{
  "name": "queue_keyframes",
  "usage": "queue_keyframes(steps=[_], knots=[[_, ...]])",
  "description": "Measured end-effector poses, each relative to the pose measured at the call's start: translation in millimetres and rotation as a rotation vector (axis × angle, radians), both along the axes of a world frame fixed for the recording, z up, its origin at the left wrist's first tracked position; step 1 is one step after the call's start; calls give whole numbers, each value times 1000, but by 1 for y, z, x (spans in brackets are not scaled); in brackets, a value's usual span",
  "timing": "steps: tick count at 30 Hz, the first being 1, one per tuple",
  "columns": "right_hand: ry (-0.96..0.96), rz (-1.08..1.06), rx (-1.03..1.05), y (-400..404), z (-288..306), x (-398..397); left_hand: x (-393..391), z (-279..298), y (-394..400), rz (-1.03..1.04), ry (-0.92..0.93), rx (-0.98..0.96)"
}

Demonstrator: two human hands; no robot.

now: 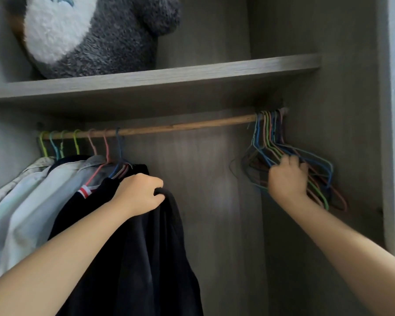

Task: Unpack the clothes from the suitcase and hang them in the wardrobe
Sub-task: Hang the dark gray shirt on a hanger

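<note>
1. Hands: left hand (138, 193) grips a dark garment (146, 258) bunched at its top, held just below the rail (180, 127); right hand (286, 176) has its fingers curled in among the spare hangers (315, 176), though which hanger it holds cannot be told.
2. Left end of rail: hung clothes (27, 192) on coloured hangers, close together. Suitcase not in view.
3. Mid-rail: bare, free for the next item.
4. Step judged: fetching a hanger for the dark garment, not yet hung.
5. Next move calls for freeing one hanger from the tangled bunch, then threading it into the garment's shoulders.
6. Shelf (160, 76) above carries a plush toy (91, 33).
</note>
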State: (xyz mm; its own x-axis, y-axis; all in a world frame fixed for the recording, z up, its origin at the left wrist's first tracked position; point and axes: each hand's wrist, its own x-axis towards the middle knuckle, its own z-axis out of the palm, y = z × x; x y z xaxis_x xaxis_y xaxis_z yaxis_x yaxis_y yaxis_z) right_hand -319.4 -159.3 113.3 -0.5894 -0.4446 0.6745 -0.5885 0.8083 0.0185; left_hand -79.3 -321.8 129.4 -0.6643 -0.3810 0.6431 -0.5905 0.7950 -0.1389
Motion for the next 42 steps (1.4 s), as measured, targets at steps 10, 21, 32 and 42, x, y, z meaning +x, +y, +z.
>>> queue_keyframes(steps=[10,21,32,42], knots=[[-299,177,-249,12,7,-3,-37,-26,-5,-68,4,25],[-794,613,-740,6,-11,-9,-43,-40,-10,-61,7,45],[-7,305,53,4,-7,-3,-40,-27,-7,-39,-27,39],[-1105,653,-671,-42,33,-6,-8,-11,-11,3,16,141]])
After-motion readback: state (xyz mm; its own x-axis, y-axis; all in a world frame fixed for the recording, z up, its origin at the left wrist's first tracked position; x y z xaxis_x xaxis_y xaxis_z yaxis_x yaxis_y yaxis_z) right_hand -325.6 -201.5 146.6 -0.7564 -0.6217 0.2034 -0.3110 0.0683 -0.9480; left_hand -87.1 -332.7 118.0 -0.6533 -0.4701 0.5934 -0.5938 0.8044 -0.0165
